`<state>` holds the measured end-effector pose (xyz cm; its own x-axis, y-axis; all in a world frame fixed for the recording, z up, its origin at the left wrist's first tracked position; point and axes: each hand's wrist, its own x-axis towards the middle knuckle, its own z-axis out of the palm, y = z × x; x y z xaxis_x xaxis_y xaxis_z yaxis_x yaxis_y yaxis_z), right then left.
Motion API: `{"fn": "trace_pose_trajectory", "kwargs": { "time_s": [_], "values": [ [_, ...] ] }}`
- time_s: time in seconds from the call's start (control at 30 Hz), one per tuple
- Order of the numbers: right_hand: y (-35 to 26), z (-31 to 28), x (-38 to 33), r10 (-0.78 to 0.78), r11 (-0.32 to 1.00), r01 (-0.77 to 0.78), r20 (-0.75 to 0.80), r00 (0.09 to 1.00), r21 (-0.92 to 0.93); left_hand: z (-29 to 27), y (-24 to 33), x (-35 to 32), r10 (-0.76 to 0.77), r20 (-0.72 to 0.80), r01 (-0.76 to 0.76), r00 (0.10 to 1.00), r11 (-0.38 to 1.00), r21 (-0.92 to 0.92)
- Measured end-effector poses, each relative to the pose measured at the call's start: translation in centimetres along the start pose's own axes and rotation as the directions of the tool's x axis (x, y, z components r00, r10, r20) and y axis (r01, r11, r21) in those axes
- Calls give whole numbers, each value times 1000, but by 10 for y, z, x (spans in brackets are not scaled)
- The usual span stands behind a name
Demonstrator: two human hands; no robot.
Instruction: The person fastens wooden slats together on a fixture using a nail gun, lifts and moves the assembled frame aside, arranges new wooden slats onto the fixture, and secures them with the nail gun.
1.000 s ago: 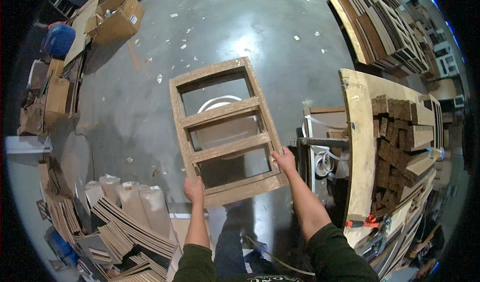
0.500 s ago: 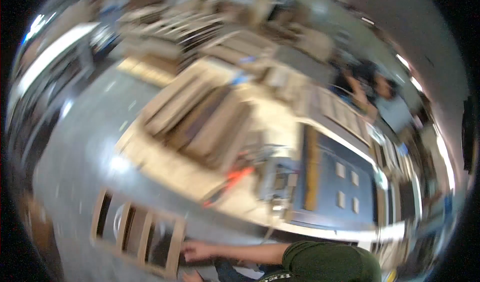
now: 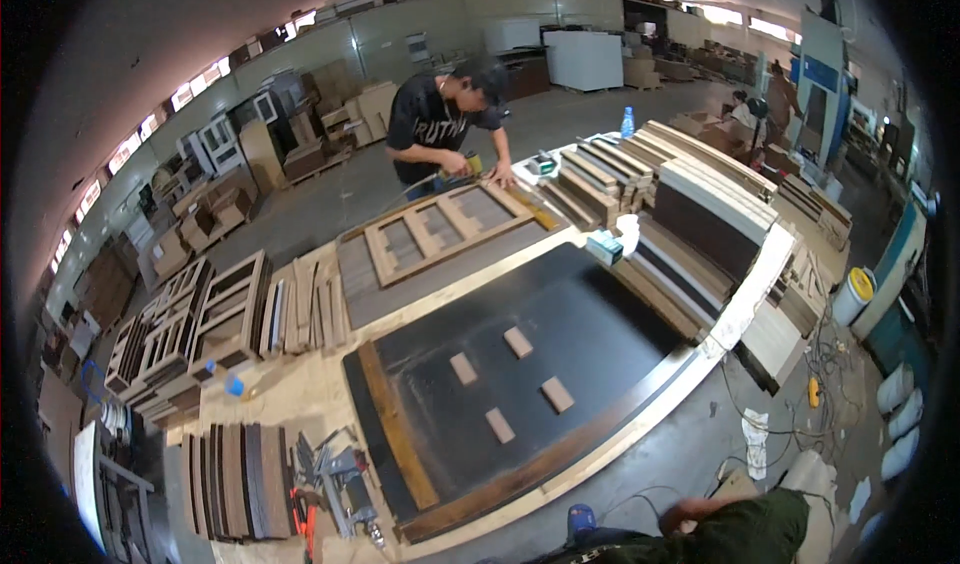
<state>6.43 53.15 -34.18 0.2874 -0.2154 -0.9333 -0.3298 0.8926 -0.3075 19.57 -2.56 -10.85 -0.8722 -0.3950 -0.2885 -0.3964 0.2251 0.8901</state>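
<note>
My right hand (image 3: 686, 514) hangs low at the bottom edge, below a dark green sleeve (image 3: 755, 532). It is apart from the workbench, over the floor. Its fingers are curled and partly hidden, so I cannot make out whether anything is in them. My left hand is out of sight. Nearest in front is a large black panel (image 3: 610, 314) on the bench, with several small wooden blocks (image 3: 557, 394) lying on it. Along its left side runs a brown wooden strip (image 3: 398, 424).
Across the bench, a co-worker (image 3: 450, 124) holds a power drill (image 3: 473, 164) at a wooden frame (image 3: 450, 226). Tools (image 3: 345, 479) and stacked strips (image 3: 235, 479) lie front left. Stacked boards (image 3: 715, 219) stand right. Cables (image 3: 800, 424) trail on the floor.
The view has swung to the right. My right hand, earlier stretched left beside a small slatted wooden frame, is now at the lower right. That frame has left the view.
</note>
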Motion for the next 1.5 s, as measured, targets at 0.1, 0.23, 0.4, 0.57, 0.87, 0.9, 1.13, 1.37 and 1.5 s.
{"fn": "trace_pose_trajectory", "kwargs": {
  "time_s": [0.1, 0.23, 0.4, 0.57, 0.87, 0.9, 1.13, 1.37, 1.5],
  "values": [
    [6, -6, -10, 22, 880, 166, -387, 922, 445, 23, 28, 8, -36, 86, 17, 996, 977, 212],
    [-35, 2, -84, 90, 768, 284, -535, 840, 574, 46, 51, 41, -48, 366, -79, 929, 942, 325],
    [-108, -4, -120, 46, 687, 460, -666, 745, 562, 76, 62, 114, 146, 410, -262, 900, 934, 243],
    [-164, 3, -138, 37, 660, 522, -718, 695, 540, 107, 80, 164, 322, 272, -400, 907, 861, 313],
    [-210, 58, -145, 154, 601, 493, -697, 701, 629, 109, 72, 168, 407, 293, -492, 865, 803, 336],
    [-209, 64, -147, 171, 593, 485, -689, 704, 643, 109, 73, 172, 417, 285, -497, 863, 802, 332],
    [-221, 117, -115, 183, 546, 487, -664, 725, 682, 92, 60, 148, 441, 277, -513, 854, 804, 300],
    [-94, 90, -70, 57, 932, 297, -890, 451, 210, 129, 50, 165, 615, 227, -653, 755, 734, 185],
    [-139, -44, -289, 197, 963, 216, -969, -147, 163, 121, 84, 166, 668, 215, -700, 713, 656, 283]
  ]
}}
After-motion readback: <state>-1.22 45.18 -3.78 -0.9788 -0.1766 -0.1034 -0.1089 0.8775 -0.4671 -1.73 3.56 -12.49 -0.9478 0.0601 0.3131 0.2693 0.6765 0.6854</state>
